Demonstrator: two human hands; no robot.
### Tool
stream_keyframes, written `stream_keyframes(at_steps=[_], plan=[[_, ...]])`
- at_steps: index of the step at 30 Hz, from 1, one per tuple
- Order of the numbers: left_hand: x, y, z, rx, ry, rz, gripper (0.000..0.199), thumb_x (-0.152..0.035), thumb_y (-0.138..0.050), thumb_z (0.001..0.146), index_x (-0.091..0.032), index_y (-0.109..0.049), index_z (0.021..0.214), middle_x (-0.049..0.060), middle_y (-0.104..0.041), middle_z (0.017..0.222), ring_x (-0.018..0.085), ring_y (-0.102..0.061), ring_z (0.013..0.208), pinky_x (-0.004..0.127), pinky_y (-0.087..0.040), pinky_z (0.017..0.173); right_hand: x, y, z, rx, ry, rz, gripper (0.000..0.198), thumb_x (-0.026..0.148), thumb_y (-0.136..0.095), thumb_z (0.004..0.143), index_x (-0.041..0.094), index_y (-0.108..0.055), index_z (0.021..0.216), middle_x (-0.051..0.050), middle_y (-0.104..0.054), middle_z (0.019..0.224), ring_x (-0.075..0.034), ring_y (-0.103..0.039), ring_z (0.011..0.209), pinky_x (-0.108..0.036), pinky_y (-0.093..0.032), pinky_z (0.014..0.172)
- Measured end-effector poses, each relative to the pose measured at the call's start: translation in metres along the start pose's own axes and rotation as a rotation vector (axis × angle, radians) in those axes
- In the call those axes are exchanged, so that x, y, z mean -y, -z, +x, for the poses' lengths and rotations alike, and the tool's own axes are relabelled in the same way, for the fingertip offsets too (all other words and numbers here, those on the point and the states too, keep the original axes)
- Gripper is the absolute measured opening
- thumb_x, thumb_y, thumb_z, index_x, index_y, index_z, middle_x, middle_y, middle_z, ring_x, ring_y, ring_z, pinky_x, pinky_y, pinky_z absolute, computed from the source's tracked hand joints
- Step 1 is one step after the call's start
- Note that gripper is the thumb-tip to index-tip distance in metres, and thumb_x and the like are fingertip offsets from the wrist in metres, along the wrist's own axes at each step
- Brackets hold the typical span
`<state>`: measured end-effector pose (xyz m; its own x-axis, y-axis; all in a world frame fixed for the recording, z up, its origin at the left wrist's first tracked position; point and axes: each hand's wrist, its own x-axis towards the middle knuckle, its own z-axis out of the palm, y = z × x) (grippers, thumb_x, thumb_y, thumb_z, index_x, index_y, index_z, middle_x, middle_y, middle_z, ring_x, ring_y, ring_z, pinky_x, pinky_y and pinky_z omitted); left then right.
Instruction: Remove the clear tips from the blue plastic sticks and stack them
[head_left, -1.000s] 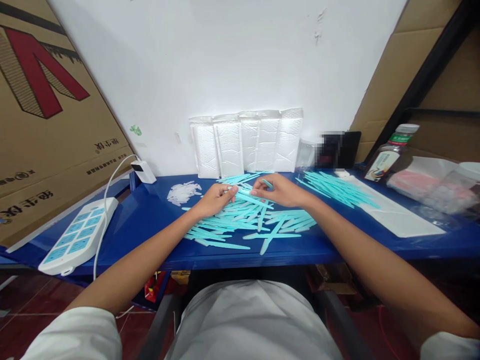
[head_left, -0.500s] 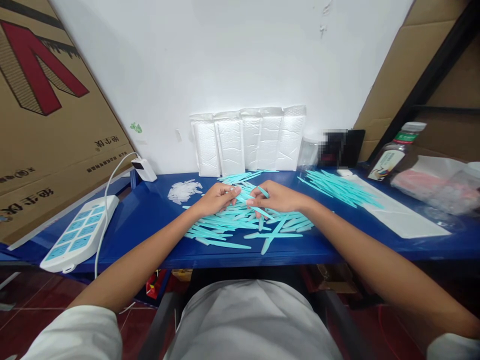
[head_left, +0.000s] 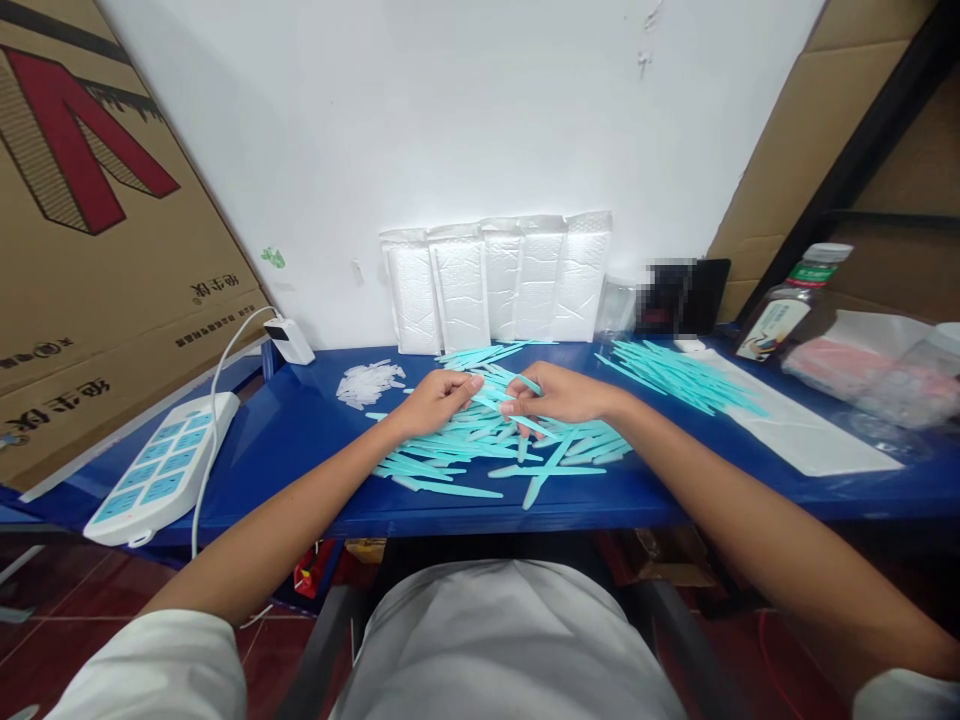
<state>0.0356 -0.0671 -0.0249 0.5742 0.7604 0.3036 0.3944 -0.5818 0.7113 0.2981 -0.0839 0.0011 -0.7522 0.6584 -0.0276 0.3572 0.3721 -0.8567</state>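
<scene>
Over a loose heap of slim turquoise sticks (head_left: pixel 442 440), shaped like eyebrow razors with pale ends, both hands are close together. My left hand (head_left: pixel 439 402) is closed, thumb and fingertips pinching at the end of a turquoise razor (head_left: pixel 489 398) that reaches toward the other hand. My right hand (head_left: pixel 559 392) is curled, with one razor (head_left: pixel 528 384) sticking up between its fingers and another (head_left: pixel 541 431) angled below the thumb. The pinched tips are small and partly hidden. Left of the heap lies a pile of small translucent caps (head_left: pixel 369 383).
More razors (head_left: pixel 667 375) lie at the right beside a white sheet (head_left: pixel 810 425). Padded white pouches (head_left: pixel 461 290) lean on the wall. A bottle (head_left: pixel 784 305) and plastic bags (head_left: pixel 870 370) stand far right; a power strip (head_left: pixel 161 465) with a cable is at left.
Both hands stay over the heap, with slight finger shifts. My right hand has moved a little to the right, and the razor below its thumb has shifted right too.
</scene>
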Motion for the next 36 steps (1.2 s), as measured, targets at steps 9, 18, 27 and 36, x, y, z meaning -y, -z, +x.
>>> stream_keyframes(at_steps=[9,18,27,36], plan=[[-0.002,0.010,0.006,-0.093,-0.076,0.077,0.061,-0.059,-0.050,0.105,-0.019,-0.040,0.060,-0.003,-0.034,0.057,0.011,-0.030,0.054,0.028,-0.023,0.055,0.001,0.016,-0.001,0.010,0.031,-0.049,0.041,0.058,-0.075,0.087,0.018,-0.073,0.089,-0.002,-0.074,0.070,-0.018,-0.067,0.061,-0.030,-0.054,0.067],[0.046,0.087,-0.003,-0.584,0.098,0.667,0.057,-0.053,-0.044,0.105,-0.021,-0.045,0.058,0.002,-0.046,0.055,0.017,-0.045,0.057,0.032,-0.029,0.061,-0.037,0.079,-0.031,-0.376,-0.248,-0.403,0.044,0.058,-0.067,0.093,0.018,-0.069,0.074,-0.010,-0.079,0.077,-0.025,-0.072,0.071,-0.034,-0.054,0.074],[0.063,0.100,-0.009,-0.297,0.505,1.094,0.053,-0.055,-0.044,0.103,-0.016,-0.080,0.104,0.021,-0.076,0.100,0.037,-0.070,0.096,0.041,-0.048,0.082,-0.070,0.143,-0.081,-0.588,-0.822,-0.830,0.038,0.044,-0.064,0.100,0.013,-0.075,0.081,-0.016,-0.075,0.084,-0.023,-0.064,0.074,-0.033,-0.042,0.068],[0.068,0.111,-0.014,-0.347,0.485,1.131,0.040,-0.052,-0.056,0.100,-0.018,-0.076,0.102,0.017,-0.072,0.113,0.035,-0.067,0.103,0.041,-0.049,0.081,-0.076,0.144,-0.089,-0.860,-0.916,-0.821,0.035,0.048,-0.071,0.094,0.016,-0.081,0.106,-0.021,-0.078,0.110,-0.033,-0.072,0.098,-0.039,-0.049,0.079]])
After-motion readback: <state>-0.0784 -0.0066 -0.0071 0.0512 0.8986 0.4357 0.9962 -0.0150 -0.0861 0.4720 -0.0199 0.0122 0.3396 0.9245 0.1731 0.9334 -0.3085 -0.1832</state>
